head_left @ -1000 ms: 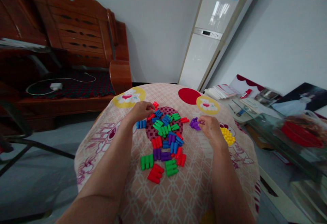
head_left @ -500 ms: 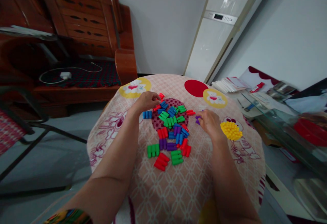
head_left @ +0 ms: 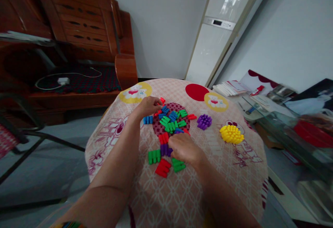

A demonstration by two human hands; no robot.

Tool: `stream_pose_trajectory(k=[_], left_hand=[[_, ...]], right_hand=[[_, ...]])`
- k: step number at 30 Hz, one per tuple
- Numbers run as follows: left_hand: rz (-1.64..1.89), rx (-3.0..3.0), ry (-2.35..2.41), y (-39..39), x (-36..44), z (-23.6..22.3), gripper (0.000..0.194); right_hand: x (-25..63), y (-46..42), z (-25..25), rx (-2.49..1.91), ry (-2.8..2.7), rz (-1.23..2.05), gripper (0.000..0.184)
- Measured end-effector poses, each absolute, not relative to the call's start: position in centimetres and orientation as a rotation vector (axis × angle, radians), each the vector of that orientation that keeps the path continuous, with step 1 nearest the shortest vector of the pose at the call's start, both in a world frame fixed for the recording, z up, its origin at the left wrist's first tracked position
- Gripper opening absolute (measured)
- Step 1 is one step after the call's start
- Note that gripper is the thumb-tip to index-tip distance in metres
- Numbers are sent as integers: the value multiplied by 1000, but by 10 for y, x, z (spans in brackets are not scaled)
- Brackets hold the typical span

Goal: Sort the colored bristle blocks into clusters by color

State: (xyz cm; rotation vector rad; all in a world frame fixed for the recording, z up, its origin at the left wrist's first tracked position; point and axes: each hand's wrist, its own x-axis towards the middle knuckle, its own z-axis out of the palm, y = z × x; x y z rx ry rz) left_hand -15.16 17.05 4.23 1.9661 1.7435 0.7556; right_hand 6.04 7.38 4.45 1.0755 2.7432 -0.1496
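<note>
A heap of red, blue, green and purple plastic comb-shaped blocks point(head_left: 170, 122) lies on a round table under a pink patterned cloth point(head_left: 197, 193). My left hand point(head_left: 148, 106) rests at the heap's far left edge, fingers curled on a red piece point(head_left: 158, 112). My right hand point(head_left: 183, 149) lies palm down over the near middle of the heap, beside purple pieces point(head_left: 163, 149) and covering some blocks; what its fingers hold is hidden. A joined purple cluster point(head_left: 204, 121) and a joined yellow cluster point(head_left: 231, 134) stand apart to the right.
A wooden bench point(head_left: 78, 47) with a white charger and cable stands behind left. A tall white air conditioner point(head_left: 215, 34) stands at the back. A glass table point(head_left: 286, 127) with papers and a red bowl is on the right. A black chair frame point(head_left: 23, 134) is at left.
My right hand left the purple cluster on the right and moved left and nearer, onto the middle of the heap. My left hand stayed at the far left edge.
</note>
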Motion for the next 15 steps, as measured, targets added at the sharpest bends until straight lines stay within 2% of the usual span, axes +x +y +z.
stream_pose_trajectory(k=[7,12,15], left_hand=[[736,1990,1748,176,-154,37,31],[746,1967,1723,178,-154,36,29],[746,1972,1710,178,-154,37,29]], right_hand=[[69,83,49,1052,2933,-297,3],[98,104,64,1464,3047,-593,8],[130,122,73,1807,3016,-512,10]])
